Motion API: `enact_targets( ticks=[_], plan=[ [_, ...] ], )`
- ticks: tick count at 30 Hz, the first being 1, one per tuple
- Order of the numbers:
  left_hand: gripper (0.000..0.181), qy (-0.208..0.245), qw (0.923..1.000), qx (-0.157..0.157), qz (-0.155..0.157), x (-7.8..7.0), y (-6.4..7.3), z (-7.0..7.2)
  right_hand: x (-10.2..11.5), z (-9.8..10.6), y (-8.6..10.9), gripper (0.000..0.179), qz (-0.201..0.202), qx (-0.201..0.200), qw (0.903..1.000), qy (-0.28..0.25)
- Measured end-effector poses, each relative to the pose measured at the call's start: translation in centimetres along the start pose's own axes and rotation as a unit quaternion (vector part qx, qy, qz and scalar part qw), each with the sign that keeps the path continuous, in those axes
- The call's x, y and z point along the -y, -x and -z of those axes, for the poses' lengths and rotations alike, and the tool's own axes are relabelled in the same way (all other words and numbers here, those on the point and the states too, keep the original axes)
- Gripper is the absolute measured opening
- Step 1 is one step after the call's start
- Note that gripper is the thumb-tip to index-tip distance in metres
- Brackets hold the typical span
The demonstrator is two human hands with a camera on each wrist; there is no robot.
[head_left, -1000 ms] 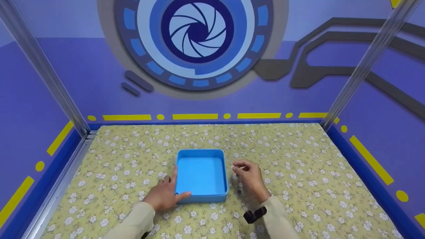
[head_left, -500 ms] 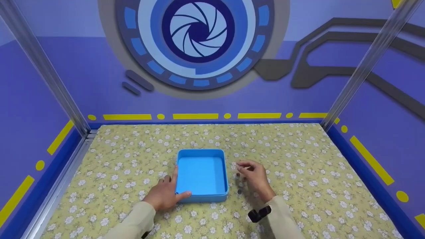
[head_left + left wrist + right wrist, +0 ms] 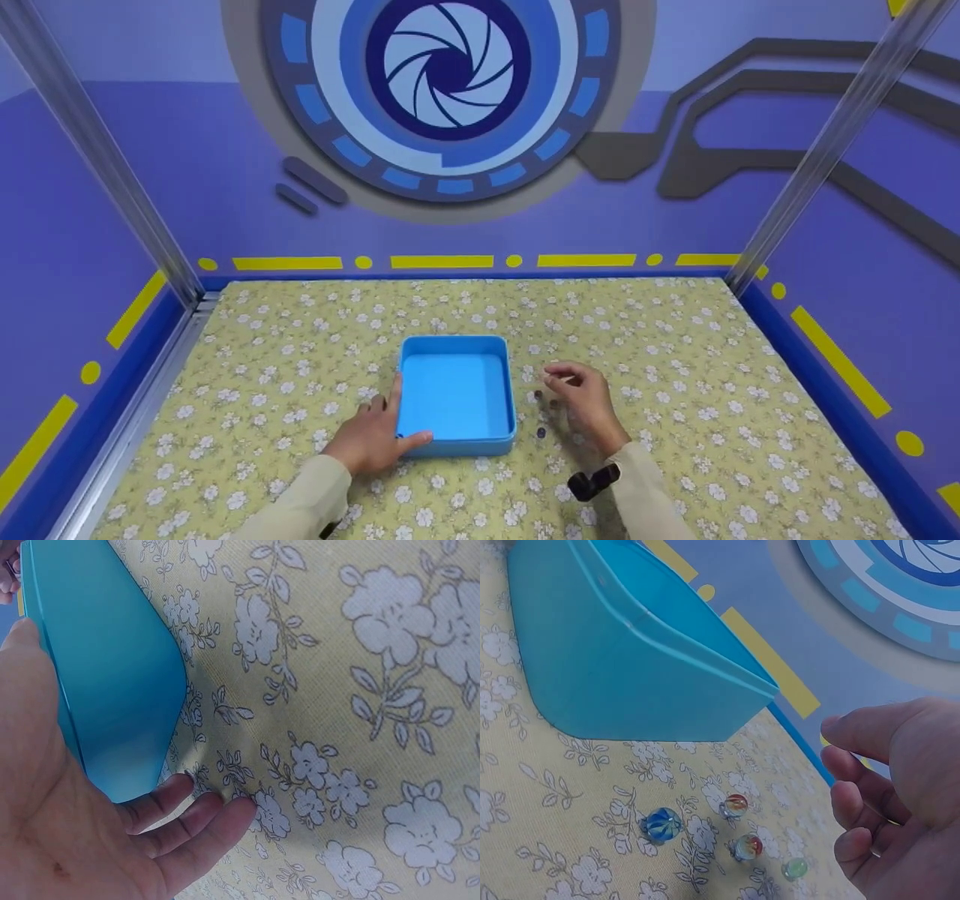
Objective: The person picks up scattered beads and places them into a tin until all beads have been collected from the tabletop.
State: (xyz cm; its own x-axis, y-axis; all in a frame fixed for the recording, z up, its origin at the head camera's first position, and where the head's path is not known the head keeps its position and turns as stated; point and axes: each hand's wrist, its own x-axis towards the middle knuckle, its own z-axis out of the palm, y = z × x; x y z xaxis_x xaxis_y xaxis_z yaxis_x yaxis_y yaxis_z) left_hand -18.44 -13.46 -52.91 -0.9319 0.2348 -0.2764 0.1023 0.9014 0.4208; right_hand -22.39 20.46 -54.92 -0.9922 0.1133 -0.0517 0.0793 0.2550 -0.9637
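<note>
My left hand (image 3: 369, 437) steadies a square blue box (image 3: 454, 397) at its front left corner. Its thumb lies over the front rim and its index finger runs along the left wall; the other fingers stretch loosely beside the box in the left wrist view. To the right of the box, my right hand (image 3: 581, 397) hovers with loosely bent fingers, and nothing shows between them. Several glass marbles lie on the cloth below it: a blue marble (image 3: 662, 825), an orange-streaked marble (image 3: 736, 805), a red-and-clear marble (image 3: 749, 846) and a green marble (image 3: 795, 868).
A yellow floral cloth (image 3: 300, 337) covers the table. Blue-purple panels (image 3: 187, 165) stand behind it and at both sides, with metal posts at the back corners. The visible box floor is bare.
My right hand has drifted a little to the right, away from the box, uncovering marbles in the head view. The left hand and the box stay where they were.
</note>
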Motion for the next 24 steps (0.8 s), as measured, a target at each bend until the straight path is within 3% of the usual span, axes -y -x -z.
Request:
enact_targets(
  ticks=[10,24],
  plan=[
    [0.108,-0.001,1.0000,-0.005,-0.001,0.14,0.02,-0.14,-0.40,0.33,-0.14,0.019,0.014,-0.007,0.9993,0.035],
    [0.109,-0.002,1.0000,0.001,0.005,0.12,0.00,-0.13,-0.83,0.71,0.20,0.023,0.002,0.000,0.9998,0.021]
  ],
)
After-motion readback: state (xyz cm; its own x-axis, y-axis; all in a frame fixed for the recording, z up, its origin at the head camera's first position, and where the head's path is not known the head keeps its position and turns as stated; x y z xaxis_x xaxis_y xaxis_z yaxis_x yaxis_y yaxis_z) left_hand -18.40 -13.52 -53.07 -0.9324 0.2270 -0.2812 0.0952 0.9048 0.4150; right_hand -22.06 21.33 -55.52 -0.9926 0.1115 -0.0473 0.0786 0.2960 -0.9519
